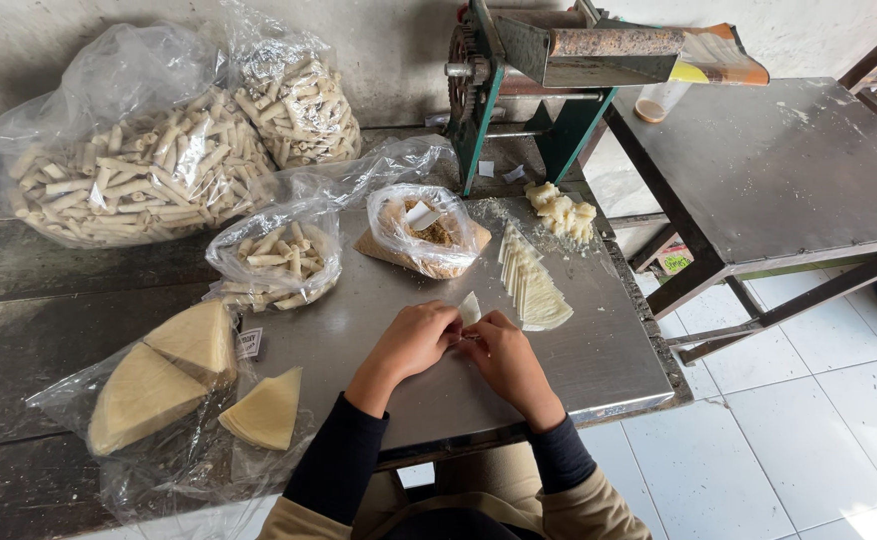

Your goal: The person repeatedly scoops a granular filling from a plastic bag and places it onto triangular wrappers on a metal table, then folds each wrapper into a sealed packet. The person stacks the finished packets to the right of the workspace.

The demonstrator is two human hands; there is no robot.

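While your left hand [413,338] and right hand [503,358] are pressed together over one small triangular wrapper [470,308] at the middle of the metal desk [598,365], pinching it between your fingertips, much already looks done: three clear bags of rolled sticks [138,170] sit at the back left. What looks left is the fanned stack of wrappers [530,285] just beside your right hand, the bag of filling [428,235] and the wedge stacks [198,340] at left.

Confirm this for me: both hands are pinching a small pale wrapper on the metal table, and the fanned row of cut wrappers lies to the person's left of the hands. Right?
Not quite. In the head view both hands, left hand and right hand, pinch the small pale wrapper on the metal table, but the fanned row of cut wrappers lies to the person's right.
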